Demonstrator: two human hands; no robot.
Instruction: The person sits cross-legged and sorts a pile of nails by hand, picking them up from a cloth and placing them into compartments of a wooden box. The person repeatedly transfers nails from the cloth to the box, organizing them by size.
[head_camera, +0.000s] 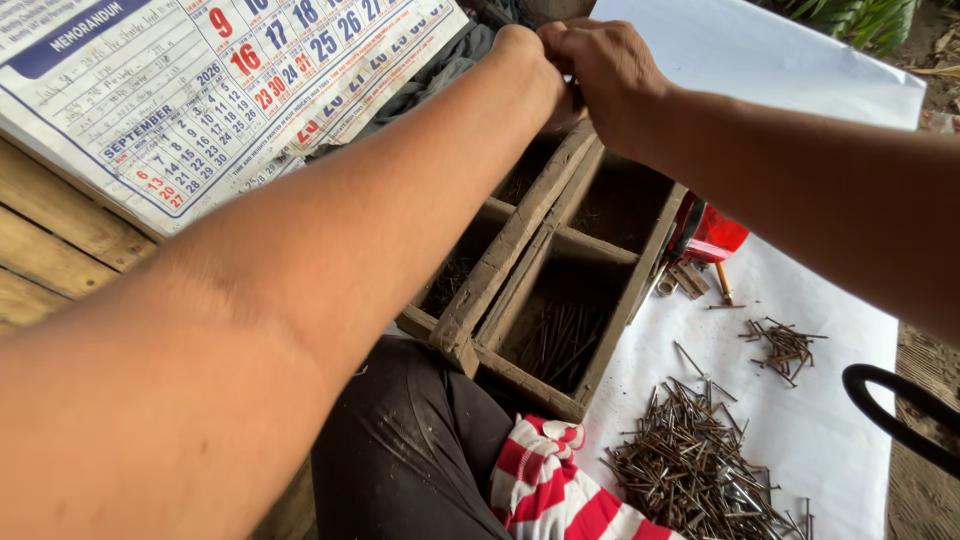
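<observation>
left hand (522, 55) fisted, contents cannot tell, at far end of wooden compartment box (545, 270) | right hand (600, 62) fisted against it, grip unclear | box on lap, nails in near compartment | big nail pile (695, 465) right of box on white sheet (830, 420) | calendar (200, 90) left of box

A large rectangular wall calendar (190, 90), white with blue and red print, lies left of the wooden compartment box (545, 290).
</observation>
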